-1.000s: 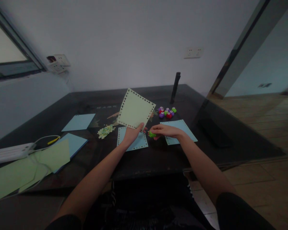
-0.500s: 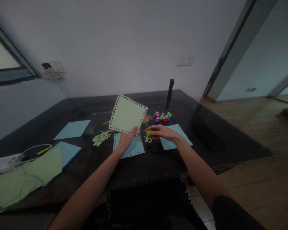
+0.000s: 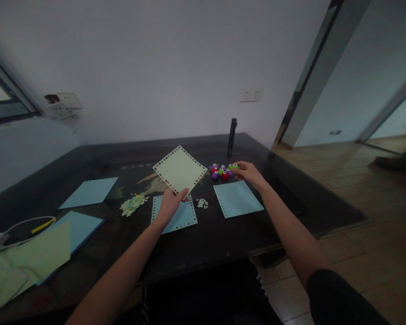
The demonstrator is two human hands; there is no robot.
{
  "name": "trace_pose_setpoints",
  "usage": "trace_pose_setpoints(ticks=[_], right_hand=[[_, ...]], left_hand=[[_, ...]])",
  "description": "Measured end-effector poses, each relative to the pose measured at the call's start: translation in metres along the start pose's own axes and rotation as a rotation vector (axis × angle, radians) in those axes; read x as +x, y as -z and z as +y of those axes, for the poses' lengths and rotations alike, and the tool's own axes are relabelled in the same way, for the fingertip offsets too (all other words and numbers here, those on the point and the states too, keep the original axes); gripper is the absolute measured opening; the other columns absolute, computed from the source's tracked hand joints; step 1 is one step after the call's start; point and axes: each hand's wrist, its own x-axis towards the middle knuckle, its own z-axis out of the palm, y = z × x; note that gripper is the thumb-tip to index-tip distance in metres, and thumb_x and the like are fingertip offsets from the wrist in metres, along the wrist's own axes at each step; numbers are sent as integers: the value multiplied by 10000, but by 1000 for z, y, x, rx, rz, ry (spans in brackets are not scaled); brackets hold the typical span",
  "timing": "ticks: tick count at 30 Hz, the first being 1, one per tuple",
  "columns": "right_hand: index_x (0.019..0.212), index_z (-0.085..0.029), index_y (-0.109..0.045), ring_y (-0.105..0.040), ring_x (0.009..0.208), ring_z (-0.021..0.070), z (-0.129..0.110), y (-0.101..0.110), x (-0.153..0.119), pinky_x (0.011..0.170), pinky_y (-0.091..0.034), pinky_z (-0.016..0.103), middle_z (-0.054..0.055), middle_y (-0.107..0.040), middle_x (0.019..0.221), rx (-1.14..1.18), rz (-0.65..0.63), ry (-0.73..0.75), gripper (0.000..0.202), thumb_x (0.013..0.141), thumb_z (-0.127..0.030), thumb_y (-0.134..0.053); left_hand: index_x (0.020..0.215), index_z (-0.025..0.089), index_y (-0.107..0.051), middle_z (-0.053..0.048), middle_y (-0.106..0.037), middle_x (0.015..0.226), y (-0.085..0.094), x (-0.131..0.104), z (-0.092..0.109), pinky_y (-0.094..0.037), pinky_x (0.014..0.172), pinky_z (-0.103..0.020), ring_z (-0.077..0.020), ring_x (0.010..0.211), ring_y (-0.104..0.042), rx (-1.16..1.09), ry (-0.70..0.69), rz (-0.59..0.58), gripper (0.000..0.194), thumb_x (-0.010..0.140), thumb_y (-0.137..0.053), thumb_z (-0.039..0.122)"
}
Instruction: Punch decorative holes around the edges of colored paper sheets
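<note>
My left hand [image 3: 172, 204] pinches the lower corner of a pale green paper sheet [image 3: 180, 168], holding it tilted above the table. Punched holes run along the edges of this sheet. Under that hand lies a light blue sheet with holes around its border [image 3: 182, 217]. My right hand [image 3: 248, 173] has its fingers closed on a green craft punch [image 3: 236, 166] at the right end of a cluster of small punches [image 3: 221, 171] in red, purple and green. Another punched blue sheet [image 3: 238, 198] lies just below my right hand.
Small paper cut-outs form a larger pile [image 3: 134, 204] at left and a smaller pile [image 3: 202, 203] between the blue sheets. A black upright object [image 3: 232, 138] stands at the back. More blue paper [image 3: 89, 192], green sheets [image 3: 50, 243] and a yellow pen-like item [image 3: 43, 225] lie left.
My right hand has moved right and away with the green punch, from above the small cut-out pile to the punch cluster. The green sheet has turned into a diamond position and come lower.
</note>
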Motion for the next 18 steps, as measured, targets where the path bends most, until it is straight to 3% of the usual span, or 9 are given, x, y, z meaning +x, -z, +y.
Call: trace_pose_setpoints(ticks=[2, 4, 6, 18], right_hand=[[979, -126, -645, -566, 584, 146, 18, 8, 13, 569, -441, 269, 52, -654, 731, -267, 132, -45, 332, 717, -329, -656], [942, -112, -673, -610, 743, 197, 32, 11, 23, 666, -444, 284, 93, -680, 844, -551, 187, -59, 295, 720, -305, -658], [943, -108, -687, -615, 842, 226, 41, 8, 29, 723, -434, 290, 116, -685, 922, -683, 191, -68, 285, 729, -293, -653], [992, -133, -693, -592, 924, 227, 53, -11, 39, 785, -418, 273, 140, -644, 1019, -816, 202, -40, 311, 764, -333, -625]], left_hand=[[701, 126, -641, -54, -667, 564, -1, 0, -1, -511, 601, -290, -199, 569, -637, -15, 20, -9, 280, 725, -609, 403], [719, 120, -650, -62, -678, 581, -1, -1, 0, -520, 625, -306, -214, 604, -652, -22, 36, -19, 275, 710, -625, 394], [724, 121, -656, -72, -692, 610, -2, -2, 2, -528, 649, -323, -229, 643, -663, -30, 44, -20, 257, 693, -641, 375], [802, 123, -679, -98, -730, 797, -5, -5, 7, -533, 760, -381, -264, 796, -680, -51, 46, -61, 244, 684, -661, 337]])
